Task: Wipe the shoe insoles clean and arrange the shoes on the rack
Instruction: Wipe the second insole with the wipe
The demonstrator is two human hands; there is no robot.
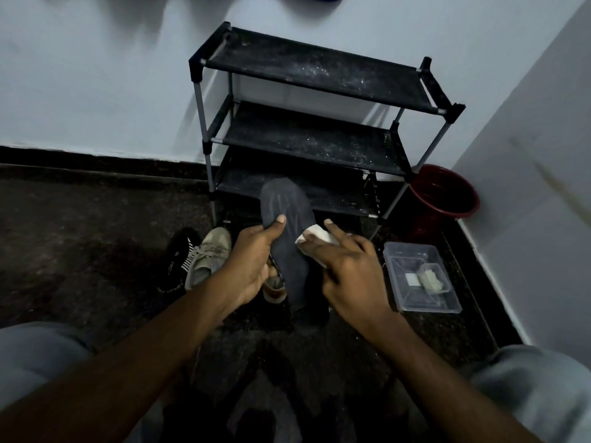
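While the left hand (pixel 256 266) grips the dark insole (pixel 287 241), the right hand (pixel 348 266) — pinching a white wipe (pixel 315 235) — should stroke firmly toe-to-heel.

You are in the corner of a home, likely an entryway: a black three-tier shoe rack (pixel 313 68) stands against a plain white wall (pixel 96 91) on a dark speckled stone floor (pixel 80 235), a red bucket (pixel 444 193) beside its right edge, worn shoes (pixel 209 251) before it.
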